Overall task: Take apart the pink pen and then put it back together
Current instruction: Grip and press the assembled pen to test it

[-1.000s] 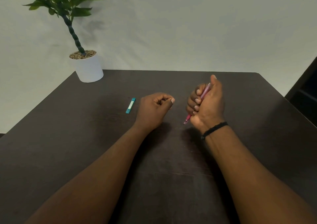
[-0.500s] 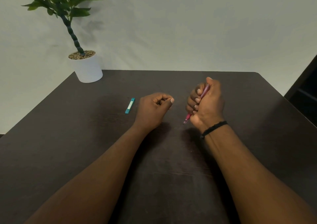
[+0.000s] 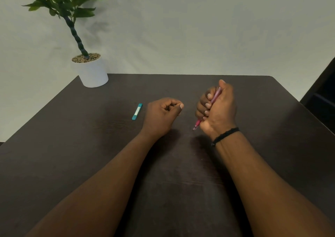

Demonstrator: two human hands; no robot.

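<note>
Pink pen (image 3: 215, 97): was wrapped in the right hand (image 3: 218, 109), held above the dark table (image 3: 272, 109), with only its tip end and a strip of barrel showing
Right hand: was closed in a fist round the pen barrel, thumb pressed over the top end
Left hand (image 3: 160, 117): lay loosely curled on the table, well apart from the right; whether it held some small part could not be told
Long axis: ran on a slant, upper end away from the person and to the right
Pointing: the writing tip (image 3: 194, 128) aimed down and left, toward the person, just above the tabletop
Handling: judged light, stiff and smooth plastic, likely slippery; small inner parts could roll or get lost
Where to hold: probably barrel in one hand, tip section pinched by the other to unscrew
Teal piece (image 3: 137, 111): lay flat on the table, just left of the left hand
</note>
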